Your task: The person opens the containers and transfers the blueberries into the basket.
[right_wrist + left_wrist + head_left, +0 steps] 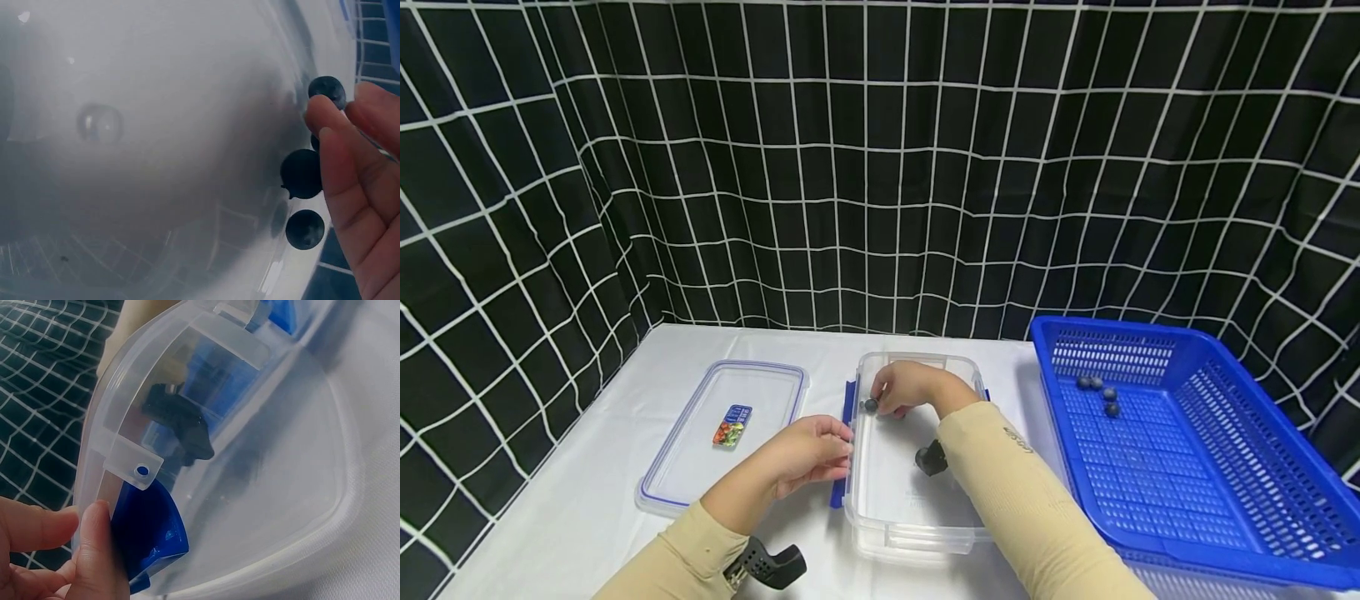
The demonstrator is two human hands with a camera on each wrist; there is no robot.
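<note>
A clear plastic food container (917, 533) stands lidless on the table. My right hand (913, 387) reaches into its far left part, and in the right wrist view its thumb and finger pinch a blueberry (327, 87). Two more blueberries, a larger one (301, 174) and a smaller one (305, 229), lie by the container wall below those fingers; another is mostly hidden behind them. In the head view one blueberry (871, 406) shows beside the fingertips. Loosely bent, my left hand (811, 454) touches the container's left side at its blue latch (150, 534).
A clear lid (685, 467) with blue edging and a colourful label (732, 426) lies left of the container. On the right stands a blue perforated basket (1157, 483) holding several blueberries (1110, 395). Black grid-patterned cloth (880, 167) hangs behind the white-covered table (550, 533).
</note>
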